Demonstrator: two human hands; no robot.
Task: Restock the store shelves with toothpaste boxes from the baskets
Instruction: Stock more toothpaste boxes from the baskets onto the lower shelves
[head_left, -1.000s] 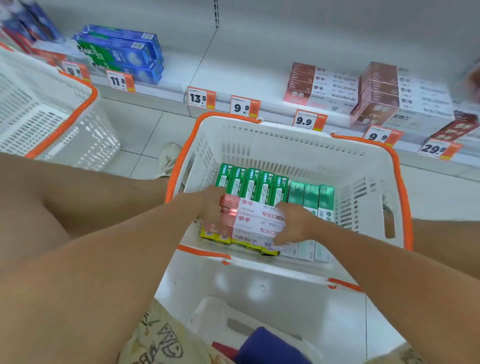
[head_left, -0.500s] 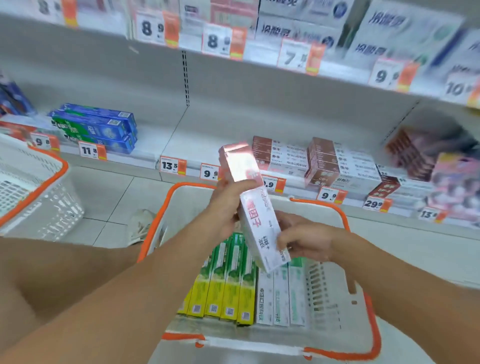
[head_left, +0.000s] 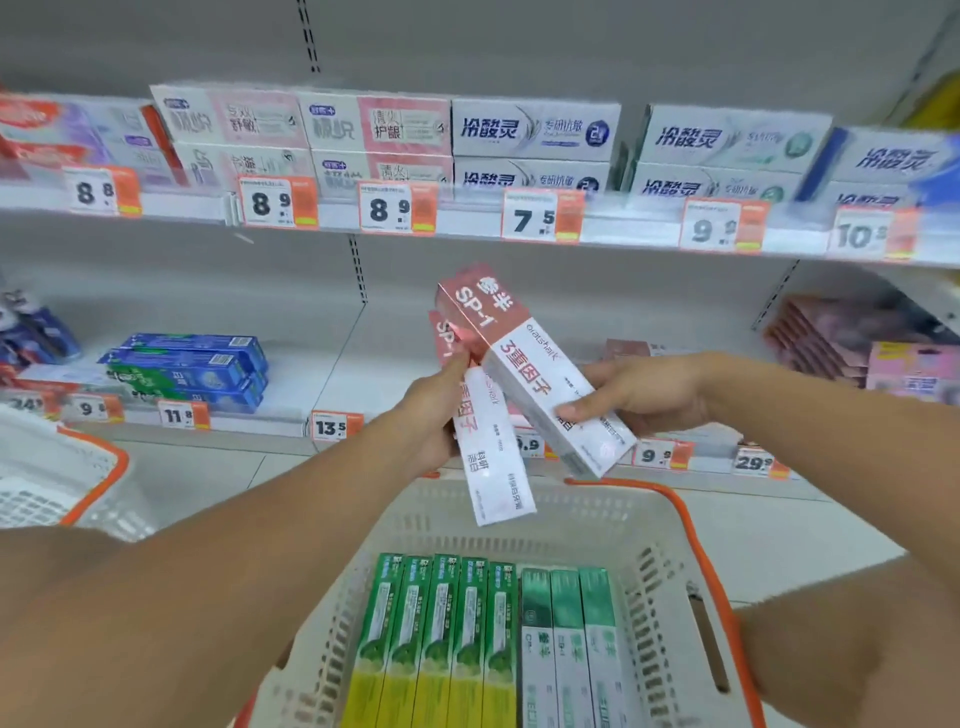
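Each hand, left hand and right hand, has its fingers clasped round a pink-and-white cardboard toothpaste box above the near white plastic basket; green boxes remain inside, so plenty of restocking is left.

The box in the right hand is rose-pink at its far end and white near the fingers, with red lettering. Below both hands, the white basket has an orange rim; its boxes run green to yellow, beside teal-and-white ones.
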